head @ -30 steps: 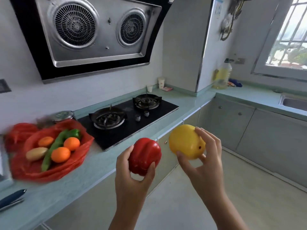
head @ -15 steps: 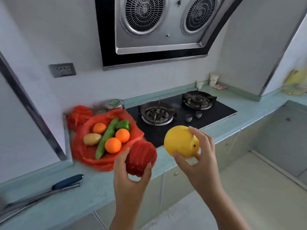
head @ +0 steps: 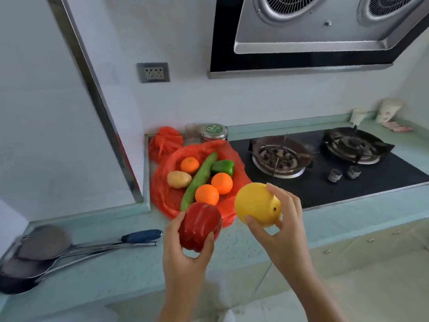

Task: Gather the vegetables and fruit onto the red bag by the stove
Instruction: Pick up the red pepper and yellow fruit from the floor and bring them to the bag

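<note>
Left hand (head: 185,247) curled around a red bell pepper (head: 199,226), fingers (head: 207,242) and thumb spread wide over its sides, held above the front of the pale green table (head: 130,268), at the near edge of the red bag (head: 162,196). Right hand (head: 283,231) raised just beside, fingers (head: 284,198) splayed over the top of a yellow pepper (head: 255,206), thumb pressed under it; held in the air in front of the bag's right edge and the stove (head: 325,180).

On the red bag, spread flat left of the stove: three oranges (head: 221,183), a potato (head: 179,179), a long cucumber (head: 199,180) lying diagonally, a green pepper (head: 223,167). Behind the bag, a knotted red bundle (head: 165,141) and a lidded jar (head: 213,132). On the table's left end, ladles (head: 41,254) with long handles, one blue-gripped.
</note>
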### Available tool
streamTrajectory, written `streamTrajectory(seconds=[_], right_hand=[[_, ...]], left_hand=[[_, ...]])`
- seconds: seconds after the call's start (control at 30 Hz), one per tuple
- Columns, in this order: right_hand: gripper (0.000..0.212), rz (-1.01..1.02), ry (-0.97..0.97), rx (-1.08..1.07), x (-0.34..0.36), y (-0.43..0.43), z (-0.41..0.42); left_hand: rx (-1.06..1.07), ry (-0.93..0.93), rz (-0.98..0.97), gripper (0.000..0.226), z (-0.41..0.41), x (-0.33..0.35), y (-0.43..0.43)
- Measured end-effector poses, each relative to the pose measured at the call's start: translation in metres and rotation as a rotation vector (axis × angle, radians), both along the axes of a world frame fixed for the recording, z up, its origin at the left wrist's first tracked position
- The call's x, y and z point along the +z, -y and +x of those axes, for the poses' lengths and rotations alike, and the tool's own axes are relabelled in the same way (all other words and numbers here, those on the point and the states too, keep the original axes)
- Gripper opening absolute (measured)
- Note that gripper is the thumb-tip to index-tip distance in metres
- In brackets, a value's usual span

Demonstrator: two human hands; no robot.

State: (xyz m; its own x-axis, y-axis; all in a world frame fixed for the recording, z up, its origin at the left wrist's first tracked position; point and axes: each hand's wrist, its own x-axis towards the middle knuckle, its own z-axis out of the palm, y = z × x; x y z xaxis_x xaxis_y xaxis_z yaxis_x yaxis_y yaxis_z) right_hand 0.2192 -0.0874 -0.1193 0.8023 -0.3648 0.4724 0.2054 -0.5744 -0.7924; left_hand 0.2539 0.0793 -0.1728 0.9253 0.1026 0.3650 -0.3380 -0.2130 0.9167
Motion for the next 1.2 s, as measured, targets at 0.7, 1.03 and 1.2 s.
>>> streamTrajectory(seconds=[0.7, 1.03, 1.2], right_hand=[[0.064, -0.031, -0.215, 0.165, -0.051, 0.068, 0.248], [0.066, -0.024, -0.359, 0.179, -0.085, 0.087, 0.332], [0.066, -0.016, -0.408, 0.185, -0.098, 0.090, 0.362]], left_hand=[[0.079, 0.056, 0.211, 0.058, 0.229, -0.035, 0.041], [0.102, 0.056, 0.286, 0.062, 0.289, -0.065, 0.062], [0.085, 0.047, 0.350, 0.061, 0.305, -0.072, 0.069]])
